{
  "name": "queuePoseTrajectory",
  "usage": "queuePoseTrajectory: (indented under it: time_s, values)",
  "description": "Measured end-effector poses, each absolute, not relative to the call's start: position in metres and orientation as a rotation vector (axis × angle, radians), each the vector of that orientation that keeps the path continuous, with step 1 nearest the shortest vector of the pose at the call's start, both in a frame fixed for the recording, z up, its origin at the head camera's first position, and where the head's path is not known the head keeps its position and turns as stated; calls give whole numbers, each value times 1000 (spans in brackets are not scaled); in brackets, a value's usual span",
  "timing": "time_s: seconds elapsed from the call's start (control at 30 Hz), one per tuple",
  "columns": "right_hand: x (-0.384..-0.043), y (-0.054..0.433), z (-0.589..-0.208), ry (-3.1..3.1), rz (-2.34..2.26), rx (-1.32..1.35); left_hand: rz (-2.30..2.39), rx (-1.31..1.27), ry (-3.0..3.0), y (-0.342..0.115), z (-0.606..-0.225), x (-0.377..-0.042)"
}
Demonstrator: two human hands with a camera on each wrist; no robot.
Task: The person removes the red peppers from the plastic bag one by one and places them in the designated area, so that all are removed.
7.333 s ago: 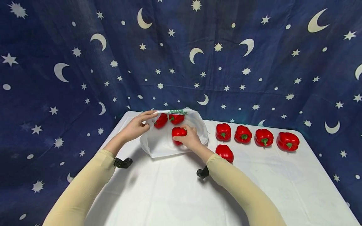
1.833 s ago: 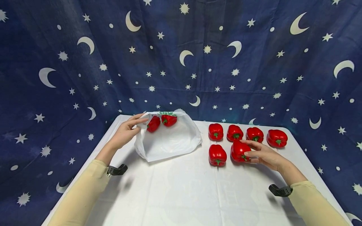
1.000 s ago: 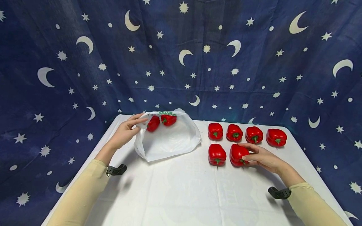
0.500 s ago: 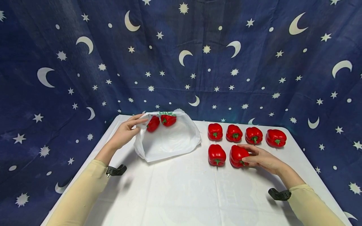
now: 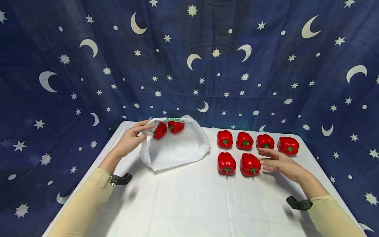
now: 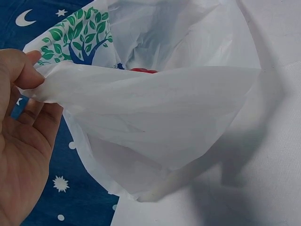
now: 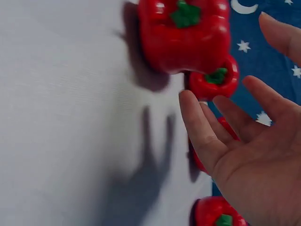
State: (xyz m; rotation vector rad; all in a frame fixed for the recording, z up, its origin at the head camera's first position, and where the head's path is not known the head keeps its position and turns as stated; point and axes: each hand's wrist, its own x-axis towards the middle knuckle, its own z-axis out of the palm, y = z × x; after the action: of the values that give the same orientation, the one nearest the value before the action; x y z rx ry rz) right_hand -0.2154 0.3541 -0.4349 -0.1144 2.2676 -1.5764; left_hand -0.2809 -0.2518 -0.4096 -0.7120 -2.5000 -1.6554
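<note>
My left hand (image 5: 130, 140) pinches the rim of a white plastic bag (image 5: 177, 149) between thumb and fingers, keeping its mouth spread. The left wrist view shows the bag's printed green-leaved tree (image 6: 87, 35). Inside, near the back, lie two red bell peppers, one on the left (image 5: 160, 130) and one beside it (image 5: 176, 126). My right hand (image 5: 284, 164), fingers extended and holding nothing, hovers just right of a red bell pepper (image 5: 250, 164) on the table. In the right wrist view a gap shows between the fingertips and that pepper (image 7: 186, 37).
Left of that pepper stands another front-row bell pepper (image 5: 226, 163). Behind them several more form a row, from the leftmost pepper (image 5: 224, 139) to the rightmost (image 5: 288, 145). A white cloth covers the table (image 5: 201, 204). A dark blue star-and-moon curtain (image 5: 177, 65) hangs behind.
Earlier my right hand gripped a pepper inside the bag; the bag now holds two. More recently it set a pepper down in the front row, released it and drew back right.
</note>
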Motion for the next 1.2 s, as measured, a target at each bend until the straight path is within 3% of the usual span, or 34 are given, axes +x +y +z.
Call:
queuePoseTrajectory:
  time_s: [0.2, 0.5, 1.2]
  values:
    - [-212, 352, -411, 2395, -1619, -190, -1638, -708, -2508, -252, -409, -282]
    - [-214, 309, -383, 2431, -1599, -414, -1635, -702, -2515, -252, -408, -281]
    - [-234, 157, -391, 2431, -1467, -478, -1652, -702, -2518, -252, -406, -282]
